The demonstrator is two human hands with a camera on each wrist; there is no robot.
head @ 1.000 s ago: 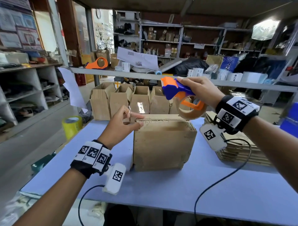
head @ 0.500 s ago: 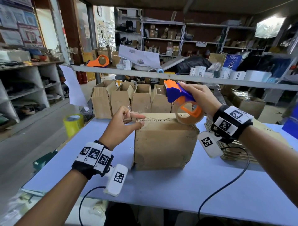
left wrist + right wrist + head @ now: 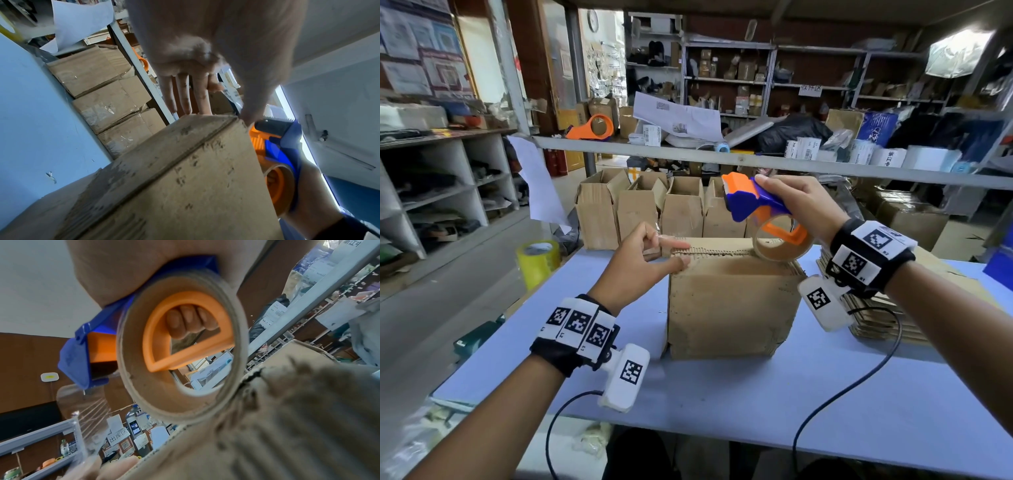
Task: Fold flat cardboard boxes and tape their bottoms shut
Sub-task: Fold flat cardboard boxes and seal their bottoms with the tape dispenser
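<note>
The left hand [image 3: 640, 260] has its thumb and forefinger pinching the free end of the clear tape [image 3: 82, 410] at the left end of the box's upturned bottom, the other fingers [image 3: 180, 95] held straight over the far edge. The right hand [image 3: 801, 205] is curled around the blue and orange tape dispenser [image 3: 756, 205], fingers wrapped through its handle, with the nearly spent roll [image 3: 777, 243] touching the right end of the same face. The cardboard box [image 3: 729, 301] stands bottom-up near the middle of the blue surface [image 3: 722, 394], its flaps folded shut and the seam running left to right. Judging by this, folding is finished and taping is in hand: a strip appears stretched between the two hands above the seam. The next move likely calls for pressing that strip down along the seam, then tearing it at the dispenser's blade. Flat boxes [image 3: 876, 325] lie stacked at the right edge, finished boxes [image 3: 640, 209] line the far edge, and a yellow tape roll [image 3: 537, 260] sits by the left edge.
</note>
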